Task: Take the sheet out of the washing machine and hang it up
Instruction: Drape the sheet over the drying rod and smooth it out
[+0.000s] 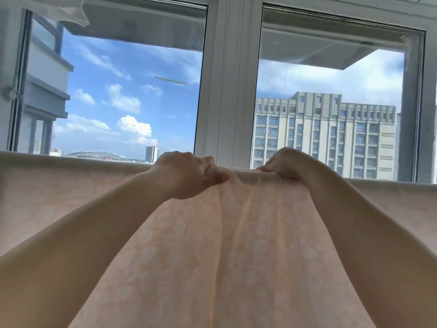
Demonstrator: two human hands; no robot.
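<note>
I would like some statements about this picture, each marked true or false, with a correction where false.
1. The left hand grips the top edge of the pale peach patterned sheet. True.
2. The right hand hangs free, away from the sheet. False: it holds the top edge too.
3. The sheet lies folded in a small pile. False: it is spread wide below the white-framed window.
4. A tall beige building shows outside. True.

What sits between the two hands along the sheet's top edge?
Only the sheet itself: a short gathered stretch of its top edge runs from the left hand to the right hand. The head view shows this, with the window frame behind.
</note>
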